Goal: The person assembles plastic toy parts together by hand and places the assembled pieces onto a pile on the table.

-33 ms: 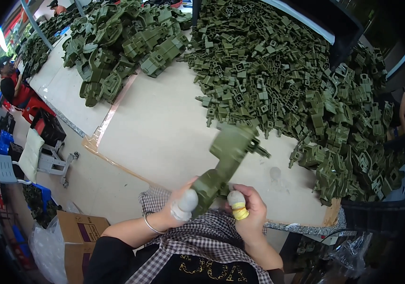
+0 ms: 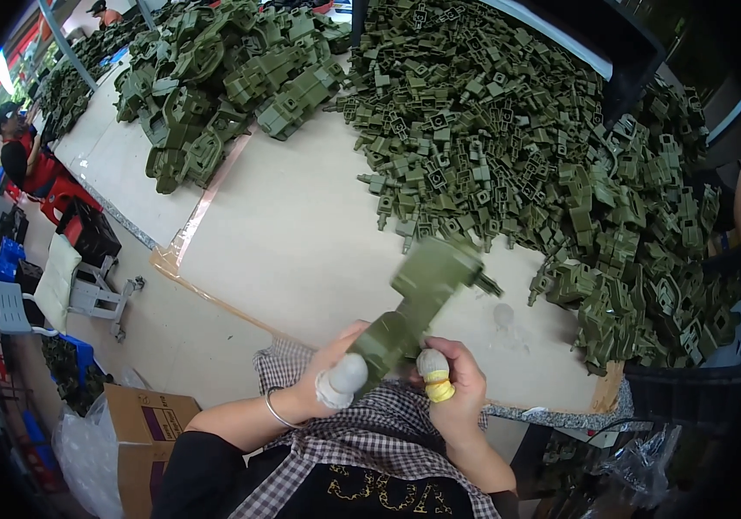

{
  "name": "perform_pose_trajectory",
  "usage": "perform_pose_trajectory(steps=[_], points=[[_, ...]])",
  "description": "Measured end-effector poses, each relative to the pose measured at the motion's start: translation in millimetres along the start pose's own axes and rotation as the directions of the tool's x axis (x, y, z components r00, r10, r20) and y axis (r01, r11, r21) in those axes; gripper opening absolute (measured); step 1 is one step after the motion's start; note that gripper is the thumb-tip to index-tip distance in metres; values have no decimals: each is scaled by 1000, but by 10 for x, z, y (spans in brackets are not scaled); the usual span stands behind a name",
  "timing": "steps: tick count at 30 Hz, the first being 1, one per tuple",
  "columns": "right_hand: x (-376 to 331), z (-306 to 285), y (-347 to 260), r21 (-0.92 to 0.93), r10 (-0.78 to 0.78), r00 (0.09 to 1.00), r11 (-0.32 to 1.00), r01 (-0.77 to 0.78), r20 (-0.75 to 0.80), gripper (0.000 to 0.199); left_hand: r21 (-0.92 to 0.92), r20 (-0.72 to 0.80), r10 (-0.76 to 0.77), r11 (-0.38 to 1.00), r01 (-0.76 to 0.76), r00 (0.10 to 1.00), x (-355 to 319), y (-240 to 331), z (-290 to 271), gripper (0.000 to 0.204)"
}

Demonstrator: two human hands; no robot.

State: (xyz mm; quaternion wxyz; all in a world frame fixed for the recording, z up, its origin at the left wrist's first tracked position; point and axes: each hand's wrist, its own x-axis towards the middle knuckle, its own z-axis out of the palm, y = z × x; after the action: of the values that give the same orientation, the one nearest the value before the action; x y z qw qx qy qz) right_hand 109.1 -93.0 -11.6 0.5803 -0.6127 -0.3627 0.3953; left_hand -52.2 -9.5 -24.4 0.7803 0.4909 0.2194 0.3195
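A long olive-green moulded plastic part (image 2: 396, 329), like a piece of a toy vehicle, is tilted over the table's near edge and smeared by motion. A dark rod juts from the right of its far end. My left hand (image 2: 323, 376) is closed round the near end, a white cover on its thumb. Against the part's lower right side, my right hand (image 2: 464, 378) is closed, its thumb wearing a pale cover with a yellow band. The part hides most fingertips.
Small green pieces (image 2: 474, 130) are heaped at the far right, with larger green parts (image 2: 647, 277) beside them. Green vehicle bodies (image 2: 232, 78) are piled far left. A cardboard box (image 2: 150, 432) stands lower left. Someone in red (image 2: 28, 160) sits beyond the table's left edge.
The far end of the green part has swung slightly to the right and toward me. My hands have barely moved.
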Motion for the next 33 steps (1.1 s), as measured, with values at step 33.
perform_pose_trajectory(steps=[33], points=[[-258, -523, 611, -90, 105, 966, 992, -86, 237, 29, 267, 301, 167, 931, -251, 939, 232, 29, 440, 64]])
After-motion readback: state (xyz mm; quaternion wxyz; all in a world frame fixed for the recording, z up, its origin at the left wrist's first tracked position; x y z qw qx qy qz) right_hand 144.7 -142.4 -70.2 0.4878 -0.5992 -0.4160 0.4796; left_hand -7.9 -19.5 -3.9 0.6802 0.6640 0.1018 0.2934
